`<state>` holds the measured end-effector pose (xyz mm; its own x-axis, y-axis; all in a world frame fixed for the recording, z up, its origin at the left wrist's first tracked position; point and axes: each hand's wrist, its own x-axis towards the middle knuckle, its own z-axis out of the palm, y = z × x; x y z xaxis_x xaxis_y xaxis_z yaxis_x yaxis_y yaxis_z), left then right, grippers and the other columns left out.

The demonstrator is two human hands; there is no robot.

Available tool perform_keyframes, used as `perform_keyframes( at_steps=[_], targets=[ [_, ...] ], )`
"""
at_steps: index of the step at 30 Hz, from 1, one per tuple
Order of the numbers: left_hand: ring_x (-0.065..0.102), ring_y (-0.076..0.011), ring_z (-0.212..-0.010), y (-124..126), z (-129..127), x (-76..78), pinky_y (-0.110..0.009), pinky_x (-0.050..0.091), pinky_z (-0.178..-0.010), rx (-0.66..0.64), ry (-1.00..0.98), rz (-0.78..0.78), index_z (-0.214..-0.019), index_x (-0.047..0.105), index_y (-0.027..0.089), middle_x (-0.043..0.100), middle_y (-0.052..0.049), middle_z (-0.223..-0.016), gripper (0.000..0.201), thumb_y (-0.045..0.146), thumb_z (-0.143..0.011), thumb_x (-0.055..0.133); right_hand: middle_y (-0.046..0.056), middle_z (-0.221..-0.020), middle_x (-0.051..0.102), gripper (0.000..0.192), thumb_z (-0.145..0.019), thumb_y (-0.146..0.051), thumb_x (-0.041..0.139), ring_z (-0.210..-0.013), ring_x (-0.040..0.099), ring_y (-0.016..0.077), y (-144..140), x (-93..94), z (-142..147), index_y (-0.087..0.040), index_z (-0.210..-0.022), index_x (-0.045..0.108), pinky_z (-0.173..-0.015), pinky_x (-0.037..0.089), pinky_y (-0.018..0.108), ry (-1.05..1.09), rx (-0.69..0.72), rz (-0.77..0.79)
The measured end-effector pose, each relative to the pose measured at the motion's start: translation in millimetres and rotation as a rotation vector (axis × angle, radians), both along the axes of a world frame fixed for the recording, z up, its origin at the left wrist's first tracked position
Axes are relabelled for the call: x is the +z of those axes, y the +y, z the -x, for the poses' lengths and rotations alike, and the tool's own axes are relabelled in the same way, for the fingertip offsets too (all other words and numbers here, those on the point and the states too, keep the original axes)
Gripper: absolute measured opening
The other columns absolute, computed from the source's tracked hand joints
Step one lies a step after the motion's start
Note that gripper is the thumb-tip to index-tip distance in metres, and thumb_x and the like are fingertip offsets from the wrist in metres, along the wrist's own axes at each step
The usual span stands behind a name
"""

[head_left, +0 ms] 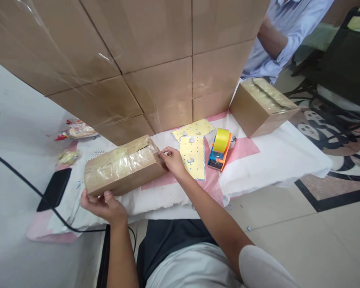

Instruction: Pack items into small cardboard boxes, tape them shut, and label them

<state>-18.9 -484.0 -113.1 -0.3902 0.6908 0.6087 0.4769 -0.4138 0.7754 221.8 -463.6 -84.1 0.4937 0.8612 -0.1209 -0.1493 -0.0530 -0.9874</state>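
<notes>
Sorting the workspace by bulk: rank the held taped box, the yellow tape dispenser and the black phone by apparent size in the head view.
1. Taped brown cardboard box, gripped by left hand and right hand.
2 and 3. Yellow roll tape dispenser with orange-blue frame and flat black phone look alike; not ranked.

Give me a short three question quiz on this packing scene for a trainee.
1. True or false: the left hand grips the near corner of the taped cardboard box.
2. Which thing lies just right of the yellow label sheets? A) tape dispenser B) black phone C) snack packet
3. Fill in: the right hand touches the box's ____ end.

Key: 1 true; 2 A; 3 right, where its fingers pinch at the clear tape.
</notes>
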Motion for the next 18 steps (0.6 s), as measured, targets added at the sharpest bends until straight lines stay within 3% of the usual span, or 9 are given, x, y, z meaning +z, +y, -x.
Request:
perform_keyframes(
  at_steps=[5,10,18],
  targets=[
    [0.059,-0.0270,-0.123,2,3,-1.8,-0.045,0.048,-0.106,-0.040,-0.015,-0.040,-0.141,0.038,0.018,0.053,-0.018,-0.143,0.067,0.037,-0.082,0.062,0.000,-0.077,0.065,0.016,-0.078,-0.034,0.072,-0.071,0.054,0.0145,-9,-10.9,9,-0.022,-0.067,0.073,-0.071,0.044,0.027,0.026,-0.062,-0.097],
    [0.056,-0.0269,-0.127,2,3,-1.2,-0.045,0.045,-0.109,-0.050,-0.040,-0.053,-0.143,0.039,0.015,0.054,-0.018,-0.140,0.067,0.035,-0.083,0.062,0.001,-0.077,0.068,0.015,-0.076,-0.033,0.074,-0.062,0.050,0.0128,-14,-11.9,5,-0.021,-0.067,0.074,-0.064,0.041,0.028,0.088,0.047,-0.105],
    [0.061,-0.0309,-0.125,1,5,-4.8,-0.053,0.048,-0.107,-0.008,-0.054,-0.011,-0.145,0.042,0.015,0.058,-0.020,-0.139,0.071,0.035,-0.080,0.064,0.002,-0.086,0.070,0.012,-0.077,-0.029,0.071,-0.061,0.046,0.0122,-15,-15.0,7,-0.026,-0.082,0.082,-0.062,0.041,0.028,0.061,-0.011,-0.206]
  ],
)
